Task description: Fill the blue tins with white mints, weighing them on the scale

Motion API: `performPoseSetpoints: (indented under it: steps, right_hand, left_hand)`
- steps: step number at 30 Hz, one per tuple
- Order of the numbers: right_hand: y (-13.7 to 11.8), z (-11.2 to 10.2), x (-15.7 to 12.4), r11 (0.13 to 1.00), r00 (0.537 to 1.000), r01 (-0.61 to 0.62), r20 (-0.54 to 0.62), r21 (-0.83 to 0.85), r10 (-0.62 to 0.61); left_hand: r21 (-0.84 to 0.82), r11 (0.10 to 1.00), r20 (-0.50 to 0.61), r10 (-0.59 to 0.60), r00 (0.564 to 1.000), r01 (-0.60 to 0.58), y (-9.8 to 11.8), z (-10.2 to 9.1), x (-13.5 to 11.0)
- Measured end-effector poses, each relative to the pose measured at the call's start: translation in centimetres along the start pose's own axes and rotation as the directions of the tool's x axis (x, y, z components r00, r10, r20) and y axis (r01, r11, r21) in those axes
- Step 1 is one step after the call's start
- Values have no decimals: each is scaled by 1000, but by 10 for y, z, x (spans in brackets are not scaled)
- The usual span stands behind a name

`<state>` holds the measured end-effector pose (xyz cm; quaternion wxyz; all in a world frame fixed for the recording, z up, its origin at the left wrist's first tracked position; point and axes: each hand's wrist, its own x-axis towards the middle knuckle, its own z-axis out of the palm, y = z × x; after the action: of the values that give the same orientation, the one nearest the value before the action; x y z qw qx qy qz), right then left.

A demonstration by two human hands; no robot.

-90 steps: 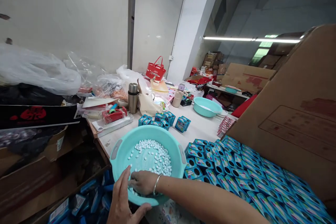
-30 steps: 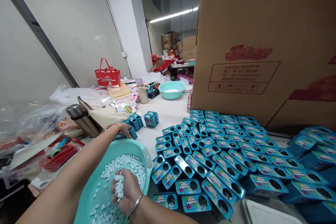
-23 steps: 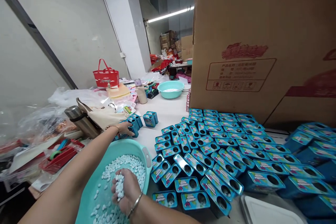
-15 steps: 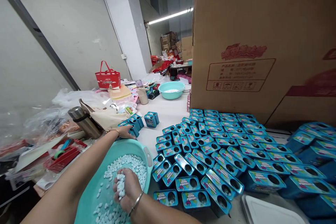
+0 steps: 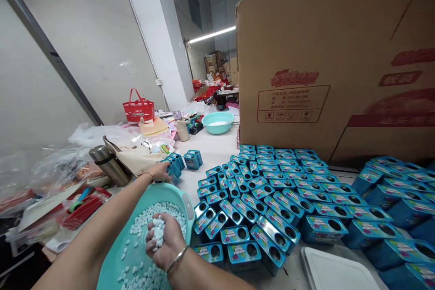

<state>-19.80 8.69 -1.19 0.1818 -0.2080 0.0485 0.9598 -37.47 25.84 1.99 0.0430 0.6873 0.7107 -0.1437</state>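
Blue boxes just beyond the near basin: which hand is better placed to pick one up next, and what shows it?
Probably the left hand: it reaches past the turquoise basin and is right at the blue boxes. The right hand is cupped over the basin, holding white pieces.

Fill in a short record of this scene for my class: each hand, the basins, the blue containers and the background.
Left hand: the left hand is at a small blue container group; its grip is unclear
Right hand: the right hand, cupped palm up, holds white pieces
Near basin: the near basin, turquoise, has more pieces inside, beneath the right hand
Far basin: the far basin, turquoise, also holds white pieces
Main containers: massed blue containers, many showing round top openings
Background: large cardboard box, red bag
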Motion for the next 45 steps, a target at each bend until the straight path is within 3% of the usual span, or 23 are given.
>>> performPoseSetpoints:
  steps: [6, 11, 16, 20, 22, 25, 29, 31, 33, 36, 39, 45]
  right_hand:
    - [-1, 5, -35, 998, 999, 26, 44, 62, -29]
    - [-7, -4, -59, 996, 999, 43, 20, 76, -45]
    - [-19, -21, -109, 986, 992, 69, 92, 149, -84]
    - [-33, -51, -187, 952, 959, 175, 173, 253, -223]
    - [-41, -71, -235, 902, 911, 313, 176, 298, -374]
    - [-50, -104, -309, 782, 796, 534, 123, 321, -593]
    - [-56, -149, -389, 563, 587, 746, 48, 354, -808]
    - [-57, -171, -417, 486, 525, 790, -2, 374, -851]
    - [-57, -191, -436, 449, 497, 809, -35, 378, -867]
    - [-56, -214, -451, 418, 459, 839, -40, 349, -887]
    - [-57, -224, -456, 382, 424, 853, -44, 356, -904]
    - [-66, -224, -452, 393, 443, 836, -47, 383, -895]
  left_hand:
    - [15, 1000, -34, 20, 999, -19, 5, -53, -6]
    - [32, 996, -20, 79, 997, -78, 32, -92, -17]
    - [60, 982, -62, 182, 981, -178, 80, -135, -41]
    - [49, 953, -70, 302, 951, -299, 138, -167, -74]
    - [35, 923, -57, 386, 921, -384, 178, -172, -97]
    - [69, 809, -61, 588, 806, -584, 249, -163, -141]
    - [83, 640, -75, 769, 635, -764, 344, -122, -194]
    - [84, 579, -38, 815, 578, -811, 383, -96, -208]
    - [105, 539, 2, 840, 542, -836, 413, -71, -213]
    - [171, 522, 27, 846, 533, -836, 441, -43, -212]
    - [199, 517, 45, 844, 535, -832, 455, -26, -211]
    - [248, 480, 45, 862, 505, -841, 460, -16, -219]
